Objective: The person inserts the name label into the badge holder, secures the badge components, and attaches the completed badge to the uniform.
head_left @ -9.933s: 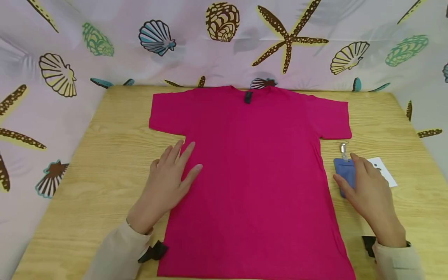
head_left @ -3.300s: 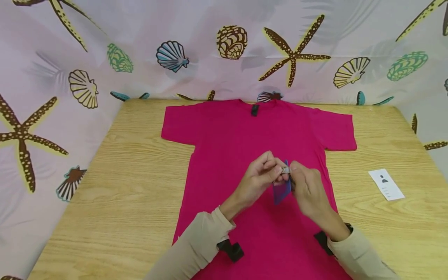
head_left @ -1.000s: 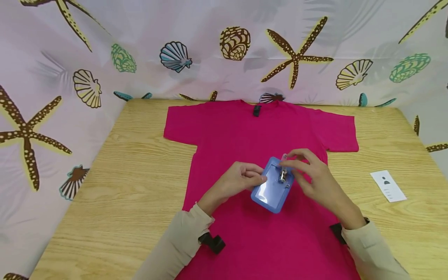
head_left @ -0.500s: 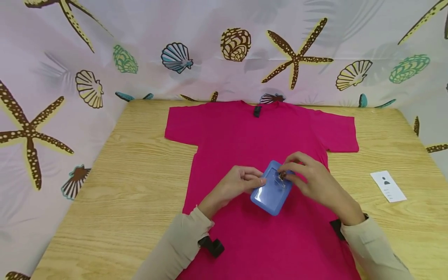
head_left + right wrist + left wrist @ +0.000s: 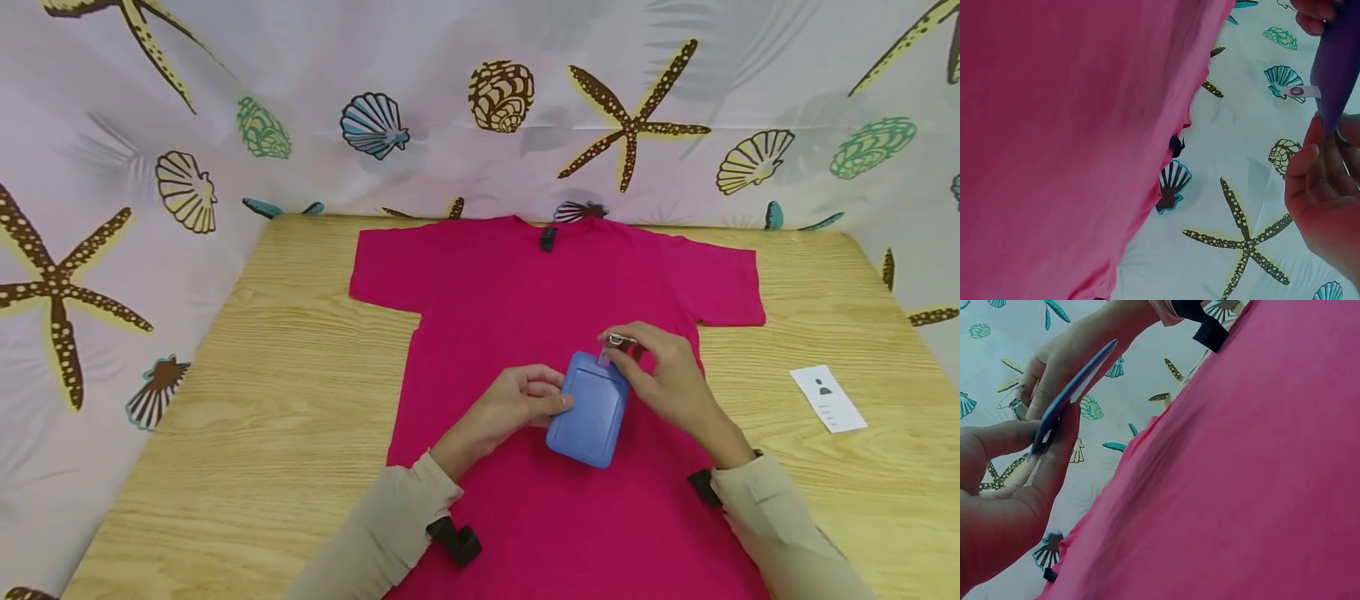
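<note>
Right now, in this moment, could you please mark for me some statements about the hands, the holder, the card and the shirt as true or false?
1. The left hand holds the holder by its side edge. True.
2. The card is inside the holder. False: the card lies on the table, to the right of the shirt.
3. The right hand is at the metal clip. True.
4. The shirt is folded into a small square. False: it lies spread out, both sleeves showing.
5. The backdrop is printed with shells and starfish. True.
</note>
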A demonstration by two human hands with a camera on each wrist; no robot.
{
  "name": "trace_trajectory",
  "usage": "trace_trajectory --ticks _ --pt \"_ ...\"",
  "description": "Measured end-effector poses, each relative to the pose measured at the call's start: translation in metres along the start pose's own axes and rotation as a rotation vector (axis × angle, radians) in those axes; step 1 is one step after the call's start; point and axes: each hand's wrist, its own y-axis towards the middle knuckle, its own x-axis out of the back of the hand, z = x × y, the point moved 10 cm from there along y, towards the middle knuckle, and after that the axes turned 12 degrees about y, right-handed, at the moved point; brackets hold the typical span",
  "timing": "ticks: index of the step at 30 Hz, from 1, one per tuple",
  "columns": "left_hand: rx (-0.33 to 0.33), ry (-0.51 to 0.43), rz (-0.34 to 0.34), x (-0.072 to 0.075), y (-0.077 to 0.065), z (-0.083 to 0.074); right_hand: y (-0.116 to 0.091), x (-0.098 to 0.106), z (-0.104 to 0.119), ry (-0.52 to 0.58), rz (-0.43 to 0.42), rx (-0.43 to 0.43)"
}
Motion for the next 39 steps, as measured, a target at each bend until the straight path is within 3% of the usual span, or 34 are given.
trace_trajectory --ticks 12,23,27,34,39 --pt "0.037 0.023 -0.050 0.006 0.002 0.007 0.000 0.012 -0.028 0.232 -0.128 -0.237" --pt "0.017 0.016 -0.053 0.009 0.002 0.008 0.000 0.023 -0.037 0.334 -0.207 -0.263" --pt "0.010 0.017 -0.077 0.016 0.000 0.007 0.001 0.026 -0.047 0.237 -0.194 -0.309" --pt "-0.007 -0.008 -0.085 0.022 -0.001 0.005 0.013 0.025 -0.050 -0.132 -0.118 -0.253" --pt "-0.016 -0.011 -0.078 0.021 -0.003 0.003 0.024 0.012 -0.058 -0.357 0.033 -0.262"
